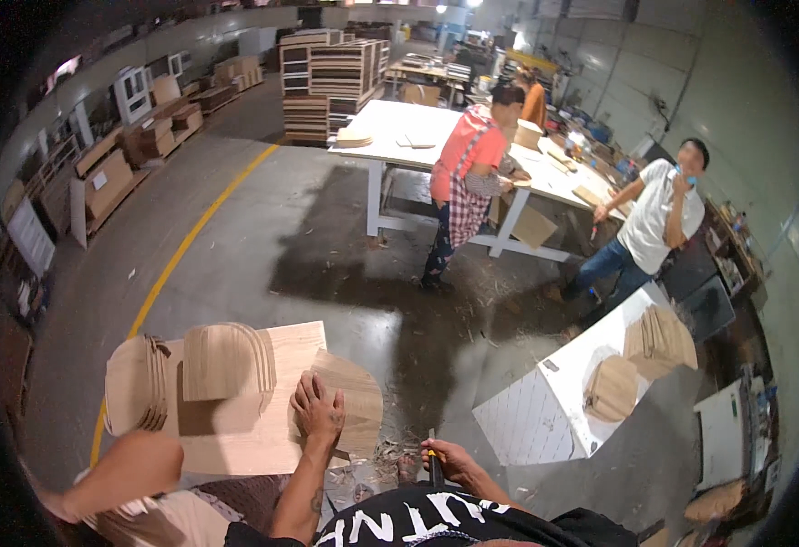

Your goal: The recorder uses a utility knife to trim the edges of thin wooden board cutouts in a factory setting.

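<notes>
- Rounded brown wood-grain board (360,401) lies at the right edge of a pale wooden bench (276,447), jutting past that edge.
- On its left part the worker's left hand (319,408) rests flat, fingers spread wide, clasping nothing.
- Beyond the bench's right edge, the right hand (458,460) is closed round a slim black-and-yellow-handled tool (433,456); its kind I can't make out.
- Toward the bench's far edge sits a stack of rounded light-brown wooden boards (217,365); a similar stack (133,387) lies along the left edge.
- Well off to the right, a white-topped stand (565,392) carries two brown wooden piles, one (659,339) near its far end, the other (612,389) closer.
- Farther back, a person in a red top and checked apron (472,150) leans over a long white worktable (390,118).
</notes>
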A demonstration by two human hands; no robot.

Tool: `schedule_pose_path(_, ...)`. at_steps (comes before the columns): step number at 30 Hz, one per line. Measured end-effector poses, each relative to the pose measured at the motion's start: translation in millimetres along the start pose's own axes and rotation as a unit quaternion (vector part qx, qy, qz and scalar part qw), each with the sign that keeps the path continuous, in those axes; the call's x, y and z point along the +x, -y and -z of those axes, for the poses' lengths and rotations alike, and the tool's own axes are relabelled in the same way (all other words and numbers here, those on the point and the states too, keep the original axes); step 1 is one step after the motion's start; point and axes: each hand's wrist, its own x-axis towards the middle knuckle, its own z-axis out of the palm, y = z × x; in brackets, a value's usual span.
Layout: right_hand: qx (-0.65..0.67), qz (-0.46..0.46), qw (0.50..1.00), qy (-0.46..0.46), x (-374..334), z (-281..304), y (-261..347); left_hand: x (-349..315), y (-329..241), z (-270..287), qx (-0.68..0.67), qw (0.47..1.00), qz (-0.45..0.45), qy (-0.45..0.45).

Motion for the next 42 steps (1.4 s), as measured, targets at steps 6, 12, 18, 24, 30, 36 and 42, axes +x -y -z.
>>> schedule_pose_path(6, -0.099, -0.056, 0.993, -0.013, -7, -13, 11, -6, 3, 9, -0.012, 1.0, 0.003, 0.002)
schedule_pose_path(12, -0.345, 0.034, 0.938, 0.006, 49, 21, 32, 7, 25, -15, 0.039, 0.999, -0.001, -0.034)
schedule_pose_path(18, -0.444, 0.107, 0.881, 0.121, 110, -99, 145, 28, 33, 1, -0.062, 0.997, 0.032, -0.036)
schedule_pose_path(24, -0.706, 0.29, 0.594, 0.255, 204, -195, 174, 17, 22, 14, 0.023, 0.998, 0.059, -0.012)
schedule_pose_path(30, -0.747, 0.39, 0.435, 0.316, 246, -240, 174, 9, 20, 13, 0.011, 0.998, 0.054, 0.0)
schedule_pose_path(36, -0.732, 0.405, 0.444, 0.322, 244, -231, 177, 10, 19, 18, 0.013, 0.998, 0.053, 0.018)
schedule_pose_path(42, -0.727, 0.382, 0.465, 0.33, 242, -224, 176, 10, 16, 18, -0.013, 0.999, 0.013, 0.038)
